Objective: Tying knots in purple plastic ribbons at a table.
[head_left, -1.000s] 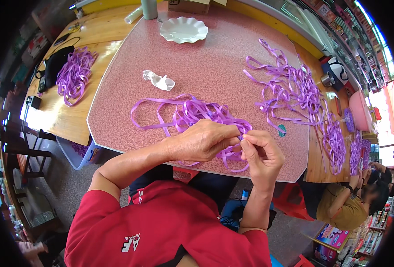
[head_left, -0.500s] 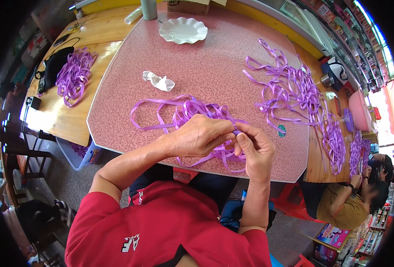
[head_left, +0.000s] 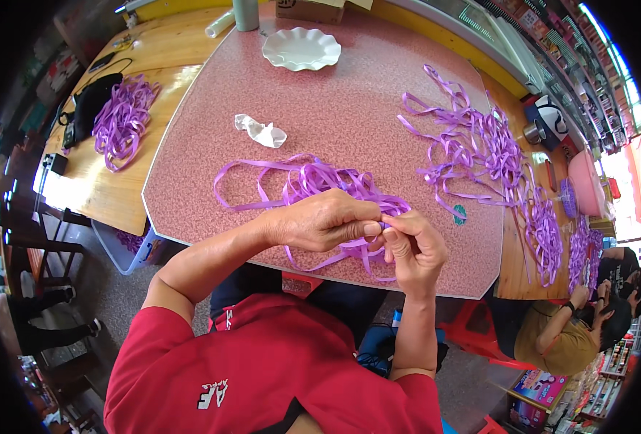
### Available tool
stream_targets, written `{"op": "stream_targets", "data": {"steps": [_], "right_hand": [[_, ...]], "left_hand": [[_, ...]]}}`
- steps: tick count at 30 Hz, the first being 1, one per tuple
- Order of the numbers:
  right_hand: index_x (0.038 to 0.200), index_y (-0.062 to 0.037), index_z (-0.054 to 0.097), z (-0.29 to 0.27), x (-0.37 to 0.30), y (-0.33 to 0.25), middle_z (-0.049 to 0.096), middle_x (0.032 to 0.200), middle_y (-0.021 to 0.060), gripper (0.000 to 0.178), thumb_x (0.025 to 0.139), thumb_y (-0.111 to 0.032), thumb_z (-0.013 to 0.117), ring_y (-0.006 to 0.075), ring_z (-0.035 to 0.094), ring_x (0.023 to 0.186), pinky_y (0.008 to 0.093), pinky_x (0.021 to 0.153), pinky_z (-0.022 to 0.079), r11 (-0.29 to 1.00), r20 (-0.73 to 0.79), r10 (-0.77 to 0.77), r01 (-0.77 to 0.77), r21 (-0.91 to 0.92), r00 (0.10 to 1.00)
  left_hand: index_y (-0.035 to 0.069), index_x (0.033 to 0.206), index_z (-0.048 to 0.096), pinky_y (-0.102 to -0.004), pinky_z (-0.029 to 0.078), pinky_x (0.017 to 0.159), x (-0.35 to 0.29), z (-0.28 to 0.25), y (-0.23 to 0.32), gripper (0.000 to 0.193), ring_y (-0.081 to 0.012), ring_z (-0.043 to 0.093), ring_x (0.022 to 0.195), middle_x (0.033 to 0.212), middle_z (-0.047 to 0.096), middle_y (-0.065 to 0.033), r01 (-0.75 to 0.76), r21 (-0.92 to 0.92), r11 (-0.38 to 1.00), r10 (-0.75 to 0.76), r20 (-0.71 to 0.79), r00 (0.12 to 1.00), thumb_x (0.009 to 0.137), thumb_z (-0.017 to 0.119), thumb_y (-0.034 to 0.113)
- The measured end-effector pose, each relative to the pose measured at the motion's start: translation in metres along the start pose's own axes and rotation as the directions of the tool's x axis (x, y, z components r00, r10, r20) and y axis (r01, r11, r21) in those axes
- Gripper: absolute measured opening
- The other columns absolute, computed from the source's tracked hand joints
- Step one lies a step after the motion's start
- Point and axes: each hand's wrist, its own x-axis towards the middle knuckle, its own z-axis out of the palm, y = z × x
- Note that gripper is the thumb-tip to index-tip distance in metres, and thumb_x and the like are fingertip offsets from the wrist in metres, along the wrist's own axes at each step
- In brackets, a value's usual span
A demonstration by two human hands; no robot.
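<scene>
Both my hands meet over the near part of the pink speckled table (head_left: 212,94). My left hand (head_left: 327,217) is closed, thumb and fingers pinching a purple ribbon (head_left: 387,225). My right hand (head_left: 416,247) pinches the same ribbon from the other side, its fingertips nearly touching the left thumb. Only a small bit of ribbon shows between the fingertips; the rest is covered. Beneath and behind my hands lies a loose heap of purple ribbons (head_left: 313,177), with one long loop reaching left.
More purple ribbons (head_left: 486,148) spread over the table's right side, beside a small green piece (head_left: 459,213). Beyond my hands are a crumpled white wad (head_left: 261,132) and a scalloped white dish (head_left: 302,49). Another ribbon bundle (head_left: 124,119) lies on the left wooden table. People sit at right.
My fingertips have shifted slightly on the ribbon, both hands still pinching in nearly the same place. The whole view has moved a little.
</scene>
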Motion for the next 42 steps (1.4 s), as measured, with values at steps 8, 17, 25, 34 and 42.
{"op": "stream_targets", "data": {"steps": [8,17,25,34,42], "right_hand": [[0.100,0.0006,0.064,0.008,-0.002,0.006,0.066,0.088,0.0105,0.011,0.089,0.001,0.068,0.0175,0.065,0.068,0.0271,0.060,0.051,0.970,-0.160,-0.119,0.080,-0.229,0.980],[0.101,0.0021,0.065,0.006,-0.001,0.009,0.067,0.088,0.0118,0.012,0.089,0.002,0.067,0.0166,0.064,0.069,0.0266,0.059,0.050,0.907,-0.140,-0.270,0.203,-0.369,0.953],[0.106,0.0015,0.065,0.013,-0.006,0.000,0.058,0.079,0.0030,0.013,0.097,-0.006,0.061,0.0079,0.056,0.061,0.0200,0.053,0.044,0.999,-0.268,-0.038,0.030,-0.034,0.963],[0.104,0.0022,0.065,0.011,0.000,0.003,0.059,0.083,0.0043,0.011,0.096,-0.004,0.061,0.0090,0.057,0.065,0.0215,0.056,0.045,0.916,-0.203,-0.281,0.199,-0.349,0.938],[0.105,0.0024,0.066,0.012,-0.005,-0.009,0.059,0.081,0.0039,0.013,0.095,-0.006,0.063,0.0082,0.054,0.062,0.0201,0.054,0.040,0.994,-0.228,-0.072,0.050,-0.101,0.971]], "left_hand": [[0.001,0.105,0.055,-0.0262,0.037,0.055,0.005,0.008,0.008,0.037,-0.0070,0.041,0.066,0.070,0.043,0.0023,0.177,-0.240,0.955,-0.194,-0.049,0.980,0.105,0.046,0.037],[0.003,0.103,0.053,-0.0257,0.036,0.055,0.010,0.035,0.008,0.036,-0.0070,0.040,0.065,0.072,0.044,0.0021,0.094,-0.234,0.968,-0.158,-0.273,0.949,0.108,0.038,0.035],[0.004,0.104,0.053,-0.0248,0.036,0.057,0.010,0.050,0.007,0.035,-0.0063,0.039,0.064,0.072,0.044,0.0018,0.068,-0.552,0.831,-0.247,-0.258,0.934,0.107,0.037,0.036],[0.003,0.104,0.052,-0.0260,0.037,0.059,0.007,0.045,0.005,0.035,-0.0073,0.041,0.067,0.074,0.044,0.0015,0.060,-0.155,0.986,-0.109,-0.326,0.939,0.108,0.035,0.033],[0.005,0.107,0.054,-0.0245,0.035,0.057,0.003,0.043,0.009,0.034,-0.0064,0.039,0.066,0.075,0.043,0.0026,0.146,-0.580,0.801,-0.285,-0.156,0.946,0.108,0.037,0.035]]}}
